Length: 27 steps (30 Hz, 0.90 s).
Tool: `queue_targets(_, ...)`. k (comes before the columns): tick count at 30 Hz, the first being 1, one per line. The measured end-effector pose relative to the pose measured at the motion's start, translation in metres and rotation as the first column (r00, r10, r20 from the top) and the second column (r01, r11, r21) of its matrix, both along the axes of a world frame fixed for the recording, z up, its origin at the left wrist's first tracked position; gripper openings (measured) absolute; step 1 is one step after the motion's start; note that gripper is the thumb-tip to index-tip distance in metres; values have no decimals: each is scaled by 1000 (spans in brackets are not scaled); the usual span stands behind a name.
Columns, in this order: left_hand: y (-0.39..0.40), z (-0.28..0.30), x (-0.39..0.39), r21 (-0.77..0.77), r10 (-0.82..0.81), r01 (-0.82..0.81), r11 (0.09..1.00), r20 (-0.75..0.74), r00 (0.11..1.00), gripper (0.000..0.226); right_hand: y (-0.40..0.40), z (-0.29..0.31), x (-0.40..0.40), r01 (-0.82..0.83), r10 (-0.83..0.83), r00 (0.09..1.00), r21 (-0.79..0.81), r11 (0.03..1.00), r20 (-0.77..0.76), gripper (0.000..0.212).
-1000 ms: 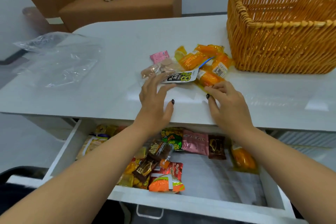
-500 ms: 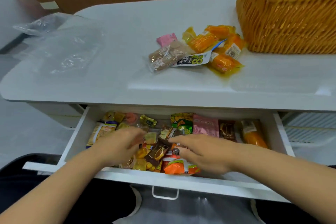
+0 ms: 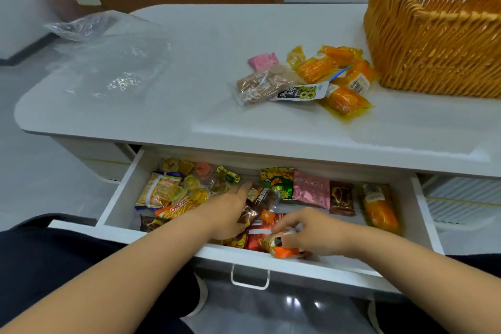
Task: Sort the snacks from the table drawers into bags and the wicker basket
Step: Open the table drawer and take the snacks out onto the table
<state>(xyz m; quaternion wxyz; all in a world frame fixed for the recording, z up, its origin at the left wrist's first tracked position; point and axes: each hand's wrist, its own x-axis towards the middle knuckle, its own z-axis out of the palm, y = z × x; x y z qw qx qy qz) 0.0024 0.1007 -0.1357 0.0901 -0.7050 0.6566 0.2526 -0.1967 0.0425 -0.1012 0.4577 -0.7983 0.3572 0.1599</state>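
White drawer (image 3: 123, 192) full of wrapped snacks, both hands inside
Left hand (image 3: 226, 210) lies spread on the packets; right hand (image 3: 303, 230) grips an orange packet (image 3: 284, 251); more snacks (image 3: 306, 80) sit on the tabletop (image 3: 189, 62) beside the wicker basket (image 3: 433, 35)

Left hand (image 3: 226, 214) reaching forward, fingers extended, right hand (image 3: 306, 230) curled in a pinching grip

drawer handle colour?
White, like the drawer front; the drawer handle shows best in the head view.

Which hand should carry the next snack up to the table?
Probably the right hand: its fingers already curl round an orange packet in the drawer. The left hand lies flat on the snacks.
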Motion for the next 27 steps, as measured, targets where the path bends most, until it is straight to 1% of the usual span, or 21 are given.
queue_targets(1, -1, 0, -2, -10, 9, -10, 1000, -23, 1000, 100, -1, 5, -6, 18, -17, 1000, -23, 1000, 10, 29)
queue_targets(2, -2, 1, -3, -26, 3, -4, 1000, -24, 1000, 100, -2, 11, -12, 22, -21, 1000, -78, 997, 3, 29)
queue_targets(5, -8, 0, -5, -70, -57, 57, 996, 5, 998, 96, -8, 38, -36, 8, -26, 998, -331, 944, -50, 30)
queue_targets(6, -11, -2, -6, -67, -73, 73, 995, 9, 997, 95, -9, 48, -44, 23, -43, 998, -394, 919, -41, 30)
queue_targets(8, -18, -5, -8, -22, -93, 94, 995, 35, 995, 93, -9, 66, -56, 50, -59, 998, -453, 890, -6, 32)
queue_targets(11, -27, -9, -12, 63, -110, 104, 993, 105, 988, 90, -8, 83, -62, 18, -18, 1000, -481, 877, 5, 35)
queue_targets(14, -28, -10, -15, 68, -121, 112, 991, 137, 983, 84, -10, 92, -59, -15, 50, 997, -504, 863, 55, 36)
queue_targets(17, -25, -13, -13, 39, -137, 132, 990, 204, 969, 71, -21, 101, -60, 9, 47, 993, -458, 889, 109, 33)
queue_targets(20, -27, -14, -16, -44, -161, 189, 981, 359, 919, 59, -34, 110, -66, 129, -29, 972, -422, 897, 234, 29)
queue_targets(22, -28, -10, -18, -124, -119, 183, 975, 405, 907, 53, -39, 115, -69, 191, -65, 952, -415, 889, 299, 31)
queue_targets(24, -27, -5, -14, -205, -47, 135, 969, 387, 921, 46, -41, 118, -74, 238, -95, 934, -403, 883, 343, 34)
queue_targets(25, -25, -2, -11, -253, -12, 107, 962, 348, 938, 41, -41, 118, -76, 255, -106, 928, -400, 880, 358, 35)
queue_targets(27, -21, 2, -4, -343, 35, 27, 939, 175, 984, 32, -42, 118, -80, 293, -132, 909, -382, 876, 396, 36)
